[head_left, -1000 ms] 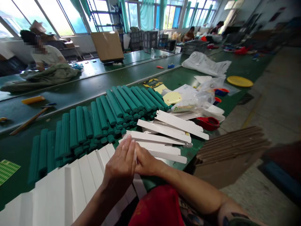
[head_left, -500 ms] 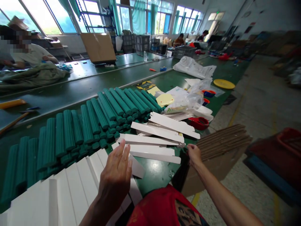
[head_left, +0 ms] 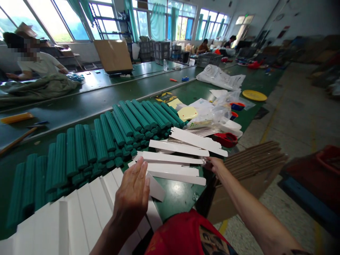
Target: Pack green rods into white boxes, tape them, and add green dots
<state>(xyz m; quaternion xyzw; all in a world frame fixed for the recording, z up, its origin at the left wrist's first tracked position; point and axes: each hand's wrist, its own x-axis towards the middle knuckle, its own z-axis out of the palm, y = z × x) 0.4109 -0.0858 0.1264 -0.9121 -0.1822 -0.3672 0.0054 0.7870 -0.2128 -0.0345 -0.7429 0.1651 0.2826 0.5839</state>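
My left hand (head_left: pixel 133 189) is open, its fingers stretched out with the tips at the left end of a narrow white cardboard box (head_left: pixel 170 157). At that box's other end is my right hand (head_left: pixel 216 165), thumb and fingertips closed on the tip. Other flat white boxes (head_left: pixel 175 173) lie beside it on the green table, some overlapping. Below and left of my left hand spreads a row of long white boxes (head_left: pixel 87 198). Bundled green ribbed sticks (head_left: pixel 101 141) are stacked behind them.
A carton of brown cardboard sheets (head_left: pixel 249 166) stands right of the table edge. Red scissors (head_left: pixel 225 140), clear plastic bags (head_left: pixel 212 113) and a yellow disc (head_left: pixel 254 95) lie further back. Another person (head_left: pixel 39 60) sits across the table at far left.
My right hand has moved slightly left, and its fingertips have come onto the end of the narrow white box. My left hand has hardly moved. The view has shifted a little.
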